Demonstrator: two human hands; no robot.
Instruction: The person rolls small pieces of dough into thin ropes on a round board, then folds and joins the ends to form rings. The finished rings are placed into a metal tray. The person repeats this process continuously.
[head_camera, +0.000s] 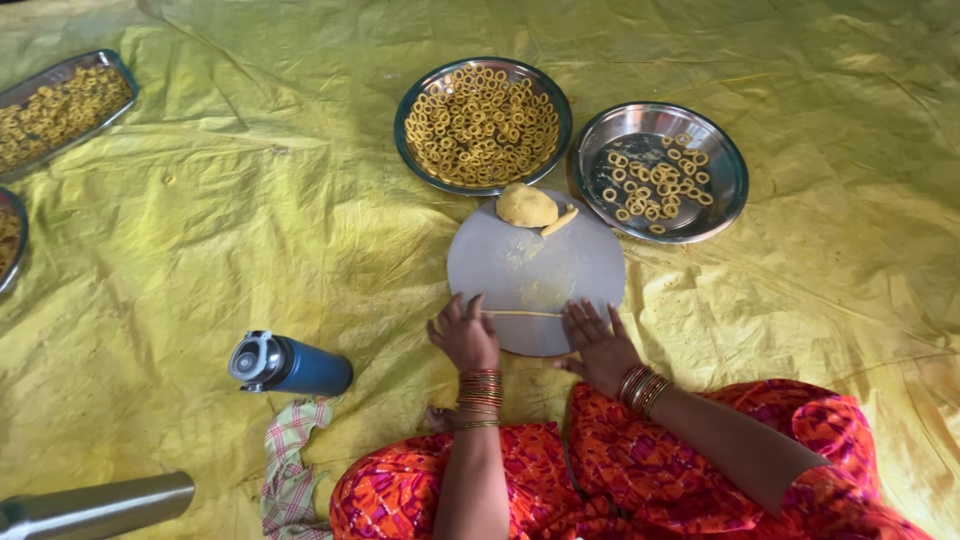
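While both flat, open palms, left hand (463, 335) and right hand (597, 345), press a dough strand (525, 313), a dough lump (526, 205) sits across the board (535, 265).

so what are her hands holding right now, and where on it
Nothing is gripped. Both hands lie flat, the left hand and right hand pressing the two ends of a thin dough strand on the round board.

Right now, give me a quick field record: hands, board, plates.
left hand: flat on round board, on one end of thin dough strand
right hand: flat on the other end
board: dough lump at far edge
full plate: packed with dough rings
right plate: partly filled
floor: blue bottle on yellow sheet
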